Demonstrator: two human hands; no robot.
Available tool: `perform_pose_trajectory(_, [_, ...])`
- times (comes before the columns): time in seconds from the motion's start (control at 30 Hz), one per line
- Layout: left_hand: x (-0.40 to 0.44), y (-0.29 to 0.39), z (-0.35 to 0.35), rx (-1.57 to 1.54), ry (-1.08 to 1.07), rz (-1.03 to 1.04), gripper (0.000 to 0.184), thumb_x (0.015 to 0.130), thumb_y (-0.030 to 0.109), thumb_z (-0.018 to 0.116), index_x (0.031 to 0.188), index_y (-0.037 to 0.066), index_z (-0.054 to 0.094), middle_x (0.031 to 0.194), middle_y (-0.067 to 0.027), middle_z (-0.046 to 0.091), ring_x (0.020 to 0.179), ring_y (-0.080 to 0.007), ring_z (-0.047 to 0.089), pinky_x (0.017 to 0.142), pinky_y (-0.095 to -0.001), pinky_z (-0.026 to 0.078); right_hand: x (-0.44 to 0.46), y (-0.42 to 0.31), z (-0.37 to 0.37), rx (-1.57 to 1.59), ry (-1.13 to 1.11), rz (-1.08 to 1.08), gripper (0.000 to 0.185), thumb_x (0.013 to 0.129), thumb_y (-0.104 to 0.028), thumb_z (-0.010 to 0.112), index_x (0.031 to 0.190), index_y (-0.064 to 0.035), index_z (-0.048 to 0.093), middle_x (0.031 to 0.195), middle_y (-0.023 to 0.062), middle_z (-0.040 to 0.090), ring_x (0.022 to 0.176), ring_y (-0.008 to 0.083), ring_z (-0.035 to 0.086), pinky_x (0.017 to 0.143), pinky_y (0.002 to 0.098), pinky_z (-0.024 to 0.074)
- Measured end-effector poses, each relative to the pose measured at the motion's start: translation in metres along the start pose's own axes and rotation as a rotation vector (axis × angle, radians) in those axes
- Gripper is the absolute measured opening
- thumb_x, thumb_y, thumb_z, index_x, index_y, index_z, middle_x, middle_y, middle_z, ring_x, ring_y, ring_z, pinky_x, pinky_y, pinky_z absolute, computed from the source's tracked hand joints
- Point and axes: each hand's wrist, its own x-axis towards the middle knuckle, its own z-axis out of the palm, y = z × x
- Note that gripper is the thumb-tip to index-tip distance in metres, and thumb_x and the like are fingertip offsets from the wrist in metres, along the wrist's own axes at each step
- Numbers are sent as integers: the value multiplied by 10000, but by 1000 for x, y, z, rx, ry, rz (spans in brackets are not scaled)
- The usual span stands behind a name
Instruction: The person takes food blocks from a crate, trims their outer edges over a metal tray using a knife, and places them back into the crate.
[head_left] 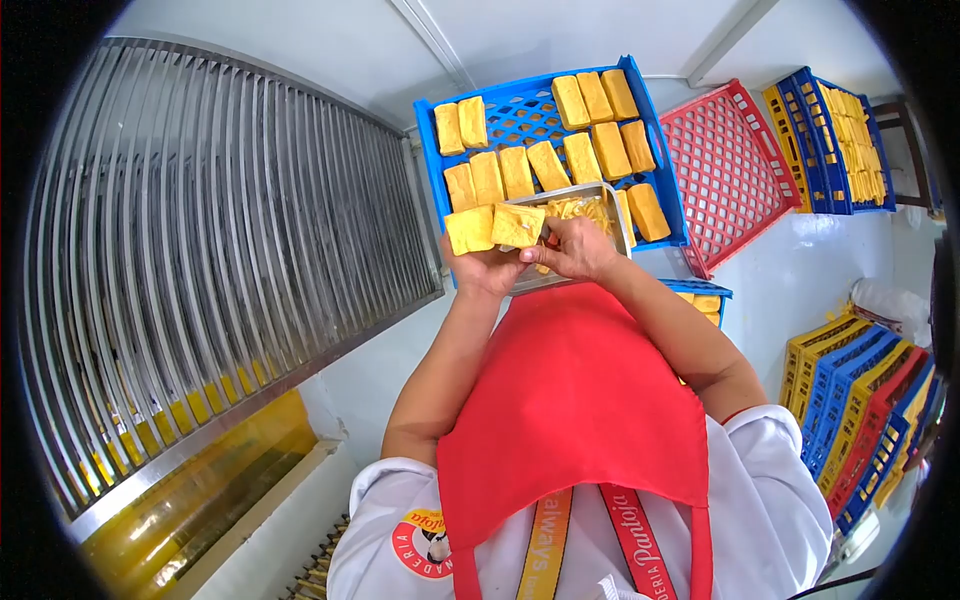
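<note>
By the metal tray [620,221], the left hand [478,272] grasps yellow blocks [470,230], the right hand's grip [583,248] unclear.

Food-production workroom: stacked plastic crates [850,400], yellow blocks [610,150] in blue crate [520,115], slatted metal panel [220,240], red apron [580,400].

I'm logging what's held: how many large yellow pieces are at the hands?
2: one piece rests on the left hand; the other piece sits beside it, near the right hand. Any underneath would be hidden.
</note>
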Motion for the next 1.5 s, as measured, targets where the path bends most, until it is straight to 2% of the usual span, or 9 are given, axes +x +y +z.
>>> perform_pose_trajectory(0.2, [-2, 0, 4, -22, -116, 45, 759, 768, 629, 469, 1324, 118, 544, 1292, -124, 575, 1130, -362, 561, 860, -557, 494, -3, 1, 8, -87, -49, 10, 651, 898, -658, 504, 849, -33, 678, 701, 222, 658, 747, 426, 664, 697, 503, 530])
perform_pose_trajectory(0.27, [-2, -1, 15, 103, 229, 139, 803, 745, 674, 441, 1337, 139, 535, 1329, -119, 551, 1180, -362, 530, 919, -574, 460, -4, 1, 7, -162, -132, 18, 661, 908, -660, 474, 884, -33, 682, 730, 227, 667, 747, 430, 663, 699, 510, 529])
perform_pose_trajectory(0.57, [-15, 14, 23, 229, 375, -108, 763, 751, 685, 392, 1284, 168, 563, 1298, -120, 546, 1154, -338, 523, 911, -546, 416, -1, 8, -4, -191, 55, -85, 514, 976, -520, 449, 821, -73, 649, 758, 194, 680, 737, 401, 662, 662, 514, 510])
perform_pose_trajectory(1.0, [0, 13, -11, 265, 326, -30, 714, 810, 673, 423, 1304, 165, 508, 1313, -113, 518, 1171, -332, 511, 905, -593, 413, -3, 11, 9, -278, 53, -95, 637, 885, -643, 527, 604, -80, 625, 581, 192, 612, 618, 384, 647, 612, 504, 515])
perform_pose_trajectory(1.13, [19, 30, -26, 611, 307, 352, 649, 848, 408, 598, 1394, 159, 350, 1304, -114, 499, 1104, -278, 573, 885, -503, 508, -8, 23, 18, -326, 68, 51, 525, 837, -576, 629, 836, -52, 630, 759, 198, 669, 728, 376, 674, 668, 489, 535])
perform_pose_trajectory(1.2, [30, 38, -16, 726, 381, 499, 886, 800, 182, 710, 1478, 131, 143, 1321, -123, 465, 1133, -265, 562, 940, -457, 502, -9, 33, 20, -401, -23, 163, 543, 809, -483, 687, 1060, -23, 546, 955, 198, 680, 861, 375, 677, 732, 484, 544])
perform_pose_trajectory(1.33, [86, 41, 13, 1023, 317, 637, 986, 741, 82, 764, 1500, 106, 136, 1343, -140, 435, 1221, -268, 498, 1021, -391, 435, -20, 54, 27, -265, -8, 335, 411, 857, -414, 643, 1014, -45, 554, 926, 200, 681, 862, 383, 675, 731, 500, 538])
perform_pose_trajectory(1.37, [109, 45, 15, 1220, 242, 686, 1002, 733, 186, 784, 1500, 103, 145, 1370, -188, 409, 1235, -308, 476, 1030, -420, 425, -25, 62, 29, -262, -3, 346, 411, 857, -414, 643, 1014, -45, 554, 926, 200, 681, 862, 383, 675, 731, 500, 538])
perform_pose_trajectory(1.5, [189, 33, 44, 1726, 559, 523, 1131, 680, 400, 791, 1533, 130, 99, 1431, -324, 255, 1245, -452, 422, 1058, -490, 388, -39, 85, 33, -125, 71, 349, 334, 858, -366, 669, 928, -56, 566, 840, 175, 676, 802, 381, 668, 693, 496, 525])
